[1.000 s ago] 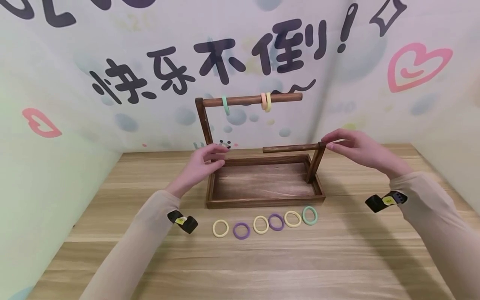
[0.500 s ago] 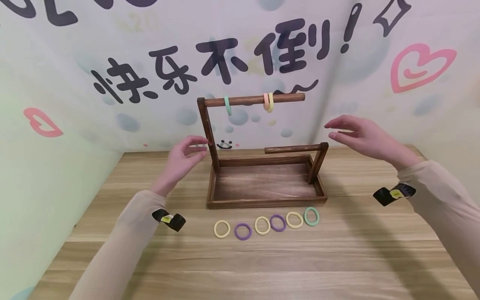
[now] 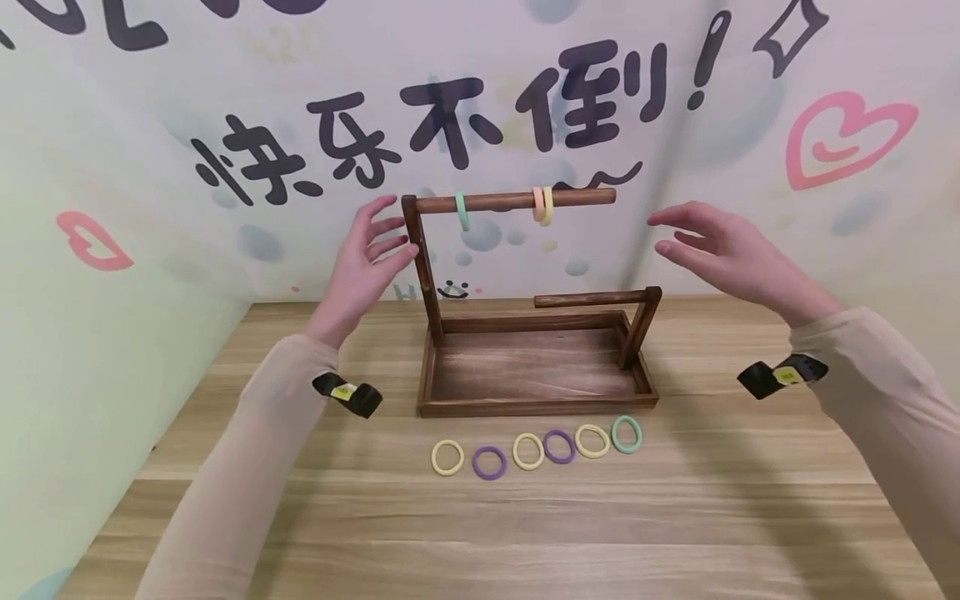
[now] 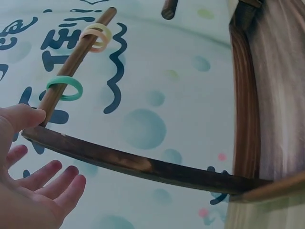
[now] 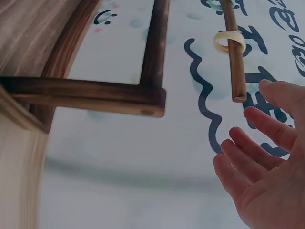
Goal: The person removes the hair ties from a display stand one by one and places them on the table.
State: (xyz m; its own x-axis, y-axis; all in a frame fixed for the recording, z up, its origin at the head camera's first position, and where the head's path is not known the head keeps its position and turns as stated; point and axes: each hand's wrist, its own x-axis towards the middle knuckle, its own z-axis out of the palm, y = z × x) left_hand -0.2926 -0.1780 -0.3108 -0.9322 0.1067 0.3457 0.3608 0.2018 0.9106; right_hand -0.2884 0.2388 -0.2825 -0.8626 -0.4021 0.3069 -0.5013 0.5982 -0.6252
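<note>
A dark wooden rack (image 3: 537,408) with a tray base carries a tall left post with a long upper rod (image 3: 487,202) and a short right post with a lower rod (image 3: 588,298). On the upper rod hang a mint ring (image 3: 462,212), a pink ring (image 3: 537,205) and a pale yellow ring (image 3: 548,207). My left hand (image 3: 365,258) is beside the top of the left post, fingers spread, thumb overlapping the post in the head view. My right hand (image 3: 712,246) hovers right of the upper rod's free end, fingers loosely bent, holding nothing.
Several rings lie in a row before the rack on the wooden table (image 3: 510,533), among them a purple ring (image 3: 489,462) and a green ring (image 3: 627,434). A printed cloth (image 3: 300,67) with dark lettering hangs behind.
My left hand has moved from the tray's left side up along the tall post to its top. My right hand has risen off the short post's top. The rings stay in place.
</note>
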